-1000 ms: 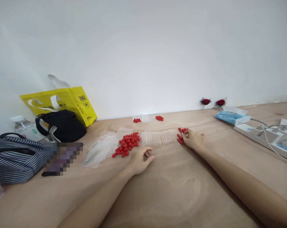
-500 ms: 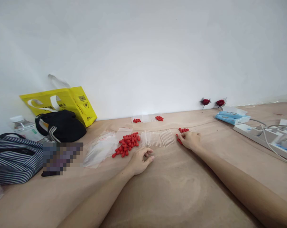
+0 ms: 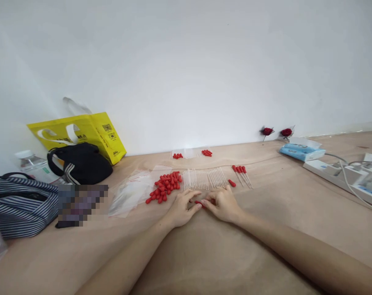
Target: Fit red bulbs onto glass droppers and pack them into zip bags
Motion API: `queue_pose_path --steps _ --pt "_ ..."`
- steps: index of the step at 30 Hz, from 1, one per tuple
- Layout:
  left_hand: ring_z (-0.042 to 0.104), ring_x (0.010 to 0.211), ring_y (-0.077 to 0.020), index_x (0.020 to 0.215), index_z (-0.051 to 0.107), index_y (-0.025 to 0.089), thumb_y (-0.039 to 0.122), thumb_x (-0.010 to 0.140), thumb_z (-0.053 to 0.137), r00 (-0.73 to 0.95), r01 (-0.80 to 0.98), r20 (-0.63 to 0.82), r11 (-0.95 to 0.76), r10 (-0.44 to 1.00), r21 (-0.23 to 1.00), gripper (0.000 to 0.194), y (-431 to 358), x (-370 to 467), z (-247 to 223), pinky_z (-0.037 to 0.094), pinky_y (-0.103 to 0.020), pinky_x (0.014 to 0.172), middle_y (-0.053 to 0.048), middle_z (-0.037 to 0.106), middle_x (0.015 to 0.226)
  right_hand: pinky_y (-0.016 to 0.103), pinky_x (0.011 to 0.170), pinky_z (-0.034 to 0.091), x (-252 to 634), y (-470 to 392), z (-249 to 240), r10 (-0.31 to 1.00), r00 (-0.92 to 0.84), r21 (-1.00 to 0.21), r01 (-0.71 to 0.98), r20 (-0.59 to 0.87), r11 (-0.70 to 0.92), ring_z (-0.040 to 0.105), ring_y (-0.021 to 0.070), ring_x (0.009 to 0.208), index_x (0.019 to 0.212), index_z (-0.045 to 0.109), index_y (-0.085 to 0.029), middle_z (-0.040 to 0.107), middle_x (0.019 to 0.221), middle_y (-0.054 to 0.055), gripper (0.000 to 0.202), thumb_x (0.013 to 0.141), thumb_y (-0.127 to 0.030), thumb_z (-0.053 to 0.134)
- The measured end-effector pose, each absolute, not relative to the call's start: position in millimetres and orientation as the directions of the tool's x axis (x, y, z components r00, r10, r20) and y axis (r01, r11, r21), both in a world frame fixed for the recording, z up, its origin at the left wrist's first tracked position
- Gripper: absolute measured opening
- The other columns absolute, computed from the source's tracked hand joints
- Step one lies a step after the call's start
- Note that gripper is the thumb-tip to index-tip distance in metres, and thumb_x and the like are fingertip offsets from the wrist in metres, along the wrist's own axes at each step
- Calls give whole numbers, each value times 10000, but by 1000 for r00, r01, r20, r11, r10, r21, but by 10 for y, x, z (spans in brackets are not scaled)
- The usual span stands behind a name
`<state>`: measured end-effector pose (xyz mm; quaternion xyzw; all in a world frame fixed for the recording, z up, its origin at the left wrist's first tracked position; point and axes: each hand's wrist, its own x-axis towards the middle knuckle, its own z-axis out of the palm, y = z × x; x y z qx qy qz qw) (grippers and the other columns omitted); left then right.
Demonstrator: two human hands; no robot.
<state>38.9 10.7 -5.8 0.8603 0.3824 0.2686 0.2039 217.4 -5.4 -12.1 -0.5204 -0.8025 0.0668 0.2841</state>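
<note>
My right hand (image 3: 223, 205) pinches a red dropper bulb (image 3: 198, 202) between thumb and fingers, in front of the row of thin pale tubes (image 3: 201, 179). Close by on the left is my left hand (image 3: 183, 208), its thumb and curved forefinger apart; its tips are beside the held bulb, and I cannot tell if they touch it. A pile of red bulbs (image 3: 165, 184) lies left of the row. One loose red bulb (image 3: 231, 183) rests at the row's right end. Beyond it lie several droppers (image 3: 243, 174), tubes capped with red bulbs.
Clear zip bags (image 3: 132, 190) lie left of the pile. Small bags with red-bulbed pieces (image 3: 192, 153) are by the wall. On the left stand a yellow bag (image 3: 108, 141), a black cap (image 3: 90, 164) and a striped bag (image 3: 26, 209); a tissue pack (image 3: 301, 151) and power strip (image 3: 327, 174) are right.
My right hand has come left from the droppers to beside my left hand, with a red bulb now in its fingers. One loose bulb stays behind. My left hand has barely moved.
</note>
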Motion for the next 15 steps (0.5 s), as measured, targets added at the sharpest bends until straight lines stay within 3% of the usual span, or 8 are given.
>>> queue_pose_path --steps 3,8,15 --pt "552 801 -151 907 632 220 205 782 522 608 536 301 -660 735 527 167 91 400 -29 424 -279 760 -22 577 926 303 717 233 2291 126 -82 910 -195 -396 852 365 342 540 146 721 657 623 -206 648 705 10 293 817 -353 426" --pt "545 726 -138 754 616 175 200 762 534 583 513 331 -652 742 559 86 88 425 -25 427 -259 694 -25 580 822 348 774 302 2673 626 4 946 245 -350 923 214 -160 558 221 872 798 658 -215 661 868 73 250 768 -358 455" --pt "512 650 -140 631 482 176 115 619 551 412 616 387 -565 825 549 93 88 426 -43 417 -255 614 2 546 697 391 776 356 2747 889 -79 946 299 -338 910 128 -242 602 241 756 638 681 -193 658 676 98 332 710 -443 474"
